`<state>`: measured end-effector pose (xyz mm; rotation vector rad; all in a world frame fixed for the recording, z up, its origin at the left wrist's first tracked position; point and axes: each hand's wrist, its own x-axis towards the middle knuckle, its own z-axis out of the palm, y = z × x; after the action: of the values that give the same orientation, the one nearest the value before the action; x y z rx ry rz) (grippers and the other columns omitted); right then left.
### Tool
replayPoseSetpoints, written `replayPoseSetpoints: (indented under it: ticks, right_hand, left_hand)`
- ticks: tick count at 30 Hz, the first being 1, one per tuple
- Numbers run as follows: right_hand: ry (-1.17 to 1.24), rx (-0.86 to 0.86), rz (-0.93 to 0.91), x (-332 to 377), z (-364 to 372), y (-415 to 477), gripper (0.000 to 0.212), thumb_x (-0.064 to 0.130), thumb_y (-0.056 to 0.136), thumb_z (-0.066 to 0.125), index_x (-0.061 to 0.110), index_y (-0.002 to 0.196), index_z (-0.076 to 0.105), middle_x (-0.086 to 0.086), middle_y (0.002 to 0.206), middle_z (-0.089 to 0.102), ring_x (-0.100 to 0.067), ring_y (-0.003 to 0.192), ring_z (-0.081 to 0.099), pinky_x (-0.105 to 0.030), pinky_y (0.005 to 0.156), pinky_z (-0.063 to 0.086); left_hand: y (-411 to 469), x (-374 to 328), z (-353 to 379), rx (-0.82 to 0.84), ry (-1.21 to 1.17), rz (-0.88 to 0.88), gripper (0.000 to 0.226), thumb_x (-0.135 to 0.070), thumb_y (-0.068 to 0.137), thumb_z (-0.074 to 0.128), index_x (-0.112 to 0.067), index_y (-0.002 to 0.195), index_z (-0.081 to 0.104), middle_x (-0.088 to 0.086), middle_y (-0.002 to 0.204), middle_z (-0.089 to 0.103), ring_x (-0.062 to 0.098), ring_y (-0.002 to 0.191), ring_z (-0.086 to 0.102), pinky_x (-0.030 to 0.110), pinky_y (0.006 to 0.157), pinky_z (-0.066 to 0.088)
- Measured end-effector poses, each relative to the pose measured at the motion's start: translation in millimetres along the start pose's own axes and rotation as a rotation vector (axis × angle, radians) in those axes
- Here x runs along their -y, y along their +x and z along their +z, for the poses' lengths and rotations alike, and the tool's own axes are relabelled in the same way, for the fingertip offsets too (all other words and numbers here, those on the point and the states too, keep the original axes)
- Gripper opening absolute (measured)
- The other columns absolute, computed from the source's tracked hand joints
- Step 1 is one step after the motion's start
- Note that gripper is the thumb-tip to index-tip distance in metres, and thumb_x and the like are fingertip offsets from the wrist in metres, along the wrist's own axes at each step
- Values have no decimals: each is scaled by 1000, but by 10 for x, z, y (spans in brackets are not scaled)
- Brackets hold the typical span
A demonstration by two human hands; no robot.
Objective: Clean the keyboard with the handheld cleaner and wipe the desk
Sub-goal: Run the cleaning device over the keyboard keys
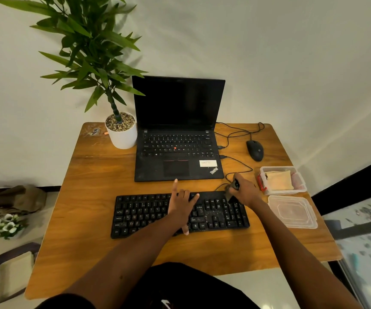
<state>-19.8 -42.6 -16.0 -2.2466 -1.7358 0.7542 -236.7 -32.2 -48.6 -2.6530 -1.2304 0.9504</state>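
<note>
A black keyboard with pale crumbs on its keys lies across the middle of the wooden desk. My left hand rests flat on the keyboard's centre, fingers spread and straight. My right hand grips a small dark handheld cleaner whose tip touches the keyboard's upper right corner. A folded beige cloth lies inside a clear plastic box at the right of the desk.
An open black laptop stands behind the keyboard, cables running to a black mouse. A potted plant sits at the back left. The box's clear lid lies near the right edge.
</note>
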Motion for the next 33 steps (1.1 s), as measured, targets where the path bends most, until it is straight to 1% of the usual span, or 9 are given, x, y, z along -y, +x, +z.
replayPoseSetpoints:
  ticks: [2,4,8,15,20,23,26,30,33]
  right_hand:
    - [-5,68,12,-12,-8,-10,23,15,85,59,15,94,38,-7,85,54,-27,81,53,-30,66,37]
    - [13,91,30,-16,-59,22,24,15,84,61,15,94,39,-10,86,55,-29,82,54,-35,68,42]
    - [53,-60,35,-32,-68,36,22,15,87,58,10,101,42,-16,89,61,-32,84,60,-46,74,51]
    - [69,65,31,-85,-77,12,22,11,84,60,12,92,40,-4,76,52,-25,77,53,-39,71,47]
    - [115,-45,-17,-58,-85,57,22,12,87,58,14,94,37,-10,80,56,-27,76,56,-39,66,46]
    - [74,39,-4,-113,-38,39,22,12,87,58,14,94,38,-8,80,54,-24,77,54,-33,65,42]
    - [65,123,0,-138,-104,55,25,12,84,61,17,96,39,-10,85,55,-26,80,54,-35,69,44]
    - [86,-24,-36,-120,-140,67,23,10,87,58,13,93,37,-9,80,54,-25,73,52,-29,57,39]
    - [17,10,-29,-176,-88,45,22,13,86,58,14,93,38,-10,82,55,-29,77,55,-38,65,45]
  left_hand:
    - [11,-4,-5,0,15,2,128,-76,61,63,-20,151,-9,17,146,23,37,139,20,66,99,-23]
    - [11,-6,-13,10,37,11,127,-77,62,62,-20,151,-8,18,147,22,38,140,18,67,101,-20]
    - [27,-15,-22,9,56,10,126,-77,62,61,-19,151,-7,19,148,21,38,140,16,67,103,-18]
    - [7,-15,-42,12,56,16,126,-76,63,62,-19,151,-6,19,148,21,38,141,17,67,102,-18]
    - [21,-20,-36,14,51,6,127,-76,62,63,-19,151,-6,20,148,21,39,140,16,68,101,-19]
    - [21,-21,-33,19,53,7,126,-76,62,63,-19,151,-7,20,147,21,39,140,17,67,102,-18]
    - [25,-25,-36,14,51,7,126,-75,62,63,-19,151,-7,20,147,22,38,140,17,67,101,-19]
    - [27,-27,-38,15,57,4,126,-76,61,63,-19,151,-6,19,148,21,38,141,17,66,101,-20]
    - [21,-26,-46,22,60,7,127,-76,61,63,-19,151,-5,19,147,23,38,140,18,66,99,-21]
